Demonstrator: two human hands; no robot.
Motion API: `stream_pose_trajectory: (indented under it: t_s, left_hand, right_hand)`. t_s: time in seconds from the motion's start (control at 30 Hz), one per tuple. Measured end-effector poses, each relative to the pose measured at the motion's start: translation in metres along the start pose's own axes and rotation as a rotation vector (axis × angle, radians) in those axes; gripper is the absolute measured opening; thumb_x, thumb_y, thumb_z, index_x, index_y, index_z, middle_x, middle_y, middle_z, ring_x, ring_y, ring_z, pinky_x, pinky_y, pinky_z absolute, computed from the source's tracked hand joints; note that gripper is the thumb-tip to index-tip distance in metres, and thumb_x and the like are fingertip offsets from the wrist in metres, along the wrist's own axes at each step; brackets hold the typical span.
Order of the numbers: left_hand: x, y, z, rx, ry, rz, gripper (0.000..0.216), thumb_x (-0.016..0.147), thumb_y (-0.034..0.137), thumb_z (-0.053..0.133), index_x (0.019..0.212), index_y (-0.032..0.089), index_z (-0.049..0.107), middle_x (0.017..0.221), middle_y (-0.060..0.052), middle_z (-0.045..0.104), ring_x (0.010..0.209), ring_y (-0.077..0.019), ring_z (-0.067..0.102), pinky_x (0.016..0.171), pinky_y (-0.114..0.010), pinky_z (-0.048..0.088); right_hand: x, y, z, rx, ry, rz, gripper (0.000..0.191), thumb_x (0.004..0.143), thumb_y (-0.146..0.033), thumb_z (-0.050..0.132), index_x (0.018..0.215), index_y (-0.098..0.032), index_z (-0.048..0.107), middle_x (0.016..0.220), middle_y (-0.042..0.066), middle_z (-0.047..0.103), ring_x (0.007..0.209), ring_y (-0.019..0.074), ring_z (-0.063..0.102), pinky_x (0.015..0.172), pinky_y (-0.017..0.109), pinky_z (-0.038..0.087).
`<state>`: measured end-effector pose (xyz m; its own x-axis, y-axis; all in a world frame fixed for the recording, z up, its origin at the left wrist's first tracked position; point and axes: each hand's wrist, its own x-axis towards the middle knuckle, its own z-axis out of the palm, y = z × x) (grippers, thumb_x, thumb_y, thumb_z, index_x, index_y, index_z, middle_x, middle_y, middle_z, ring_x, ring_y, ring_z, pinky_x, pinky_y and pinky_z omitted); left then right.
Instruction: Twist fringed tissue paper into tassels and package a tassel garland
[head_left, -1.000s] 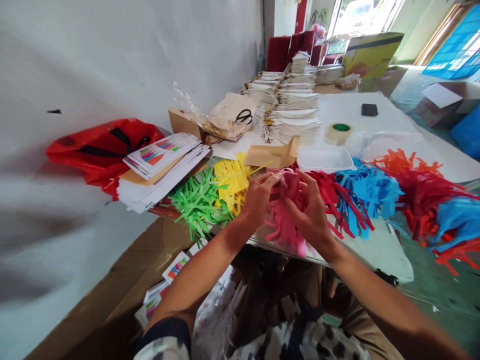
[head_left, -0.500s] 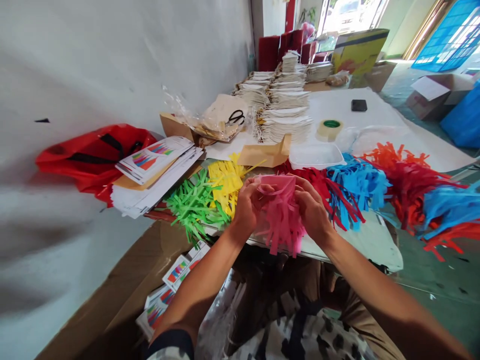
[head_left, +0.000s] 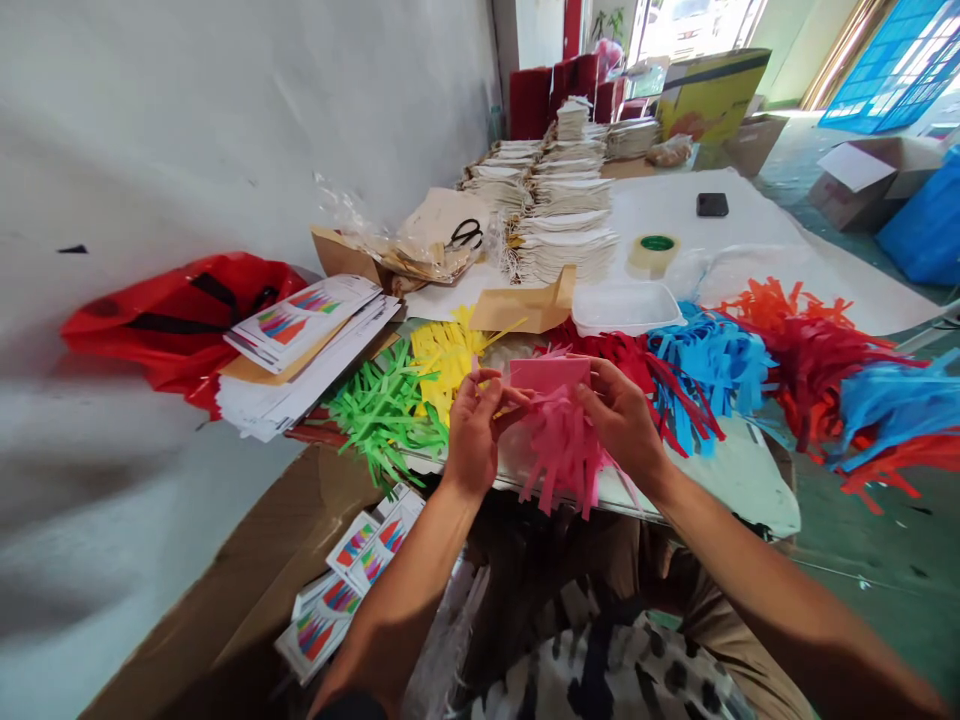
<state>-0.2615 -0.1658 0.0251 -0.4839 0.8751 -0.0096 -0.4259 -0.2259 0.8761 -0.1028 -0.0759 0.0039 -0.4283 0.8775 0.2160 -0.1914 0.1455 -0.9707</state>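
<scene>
A pink paper tassel (head_left: 564, 450) hangs fringe-down over the table's front edge, its flat folded band at the top. My right hand (head_left: 624, 412) is closed on the right end of that band, thumb in front. Left of the tassel, my left hand (head_left: 478, 425) has its fingers curled together, with a small pink paper strip (head_left: 475, 364) showing at the fingertips. Behind my left hand lie a yellow fringe bundle (head_left: 448, 360) and a green fringe bundle (head_left: 386, 405). Dark red fringe (head_left: 622, 350) and blue fringe (head_left: 709, 370) lie beyond my right hand.
Orange and red fringe (head_left: 806, 350) spreads at the right. Behind are a clear plastic tray (head_left: 626, 306), tape roll (head_left: 655, 255), phone (head_left: 712, 205), scissors (head_left: 466, 234) and stacked white bundles (head_left: 566, 245). Printed sheets (head_left: 304, 320) and a red bag (head_left: 169, 315) sit left.
My left hand has moved left and slightly down, away from the tassel's band, with a pink strip at its fingertips. My right hand still holds the band, which now shows more fully.
</scene>
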Motion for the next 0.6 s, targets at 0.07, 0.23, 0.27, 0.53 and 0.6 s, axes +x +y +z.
stream_pose_trajectory:
  t_s: [0.07,0.23,0.27,0.53,0.6]
  left_hand:
    - [0.01,0.014,-0.007,0.042,0.021,0.006,0.042,0.083,0.048,0.085,0.108,0.024,0.062,0.08,0.001,0.077,0.087,-0.019,0.079,0.073,-0.027,0.062]
    - [0.039,0.054,-0.004,0.135,-0.019,0.06,0.039,0.082,0.051,0.086,0.102,0.024,0.066,0.077,0.001,0.077,0.074,-0.0172,0.077,0.063,-0.024,0.059]
    - [0.045,0.06,0.001,0.165,-0.052,0.058,0.036,0.083,0.049,0.085,0.1,0.023,0.066,0.076,0.0,0.076,0.072,-0.0172,0.076,0.063,-0.024,0.059]
    - [0.087,0.07,0.047,0.412,-0.299,0.164,0.02,0.092,0.038,0.075,0.104,0.022,0.07,0.087,-0.008,0.078,0.081,-0.0202,0.075,0.075,-0.033,0.063]
    - [0.079,0.068,0.052,0.489,-0.253,0.364,0.034,0.087,0.034,0.08,0.118,0.027,0.067,0.116,-0.01,0.077,0.103,-0.024,0.075,0.087,-0.037,0.062]
  right_hand:
    - [-0.002,-0.004,-0.002,0.04,-0.087,0.032,0.05,0.093,-0.037,0.07,0.139,-0.023,0.06,0.118,0.008,0.075,0.084,0.016,0.072,0.065,0.027,0.056]
    - [-0.004,-0.011,-0.002,-0.08,-0.198,-0.014,0.075,0.087,-0.025,0.068,0.158,-0.031,0.045,0.129,0.007,0.072,0.071,0.0119,0.068,0.058,0.024,0.053]
    - [-0.004,-0.012,-0.002,-0.17,-0.205,-0.043,0.071,0.087,-0.022,0.067,0.155,-0.031,0.05,0.127,0.006,0.073,0.07,0.0112,0.067,0.06,0.025,0.053]
    - [0.018,-0.026,0.004,-0.648,-0.004,-0.121,0.017,0.091,-0.035,0.066,0.1,-0.023,0.074,0.083,0.002,0.077,0.069,0.0191,0.068,0.068,0.032,0.05]
    - [0.029,-0.033,0.002,-0.746,0.089,-0.14,0.017,0.089,-0.036,0.067,0.095,-0.022,0.074,0.077,0.003,0.076,0.068,0.0208,0.067,0.069,0.033,0.047]
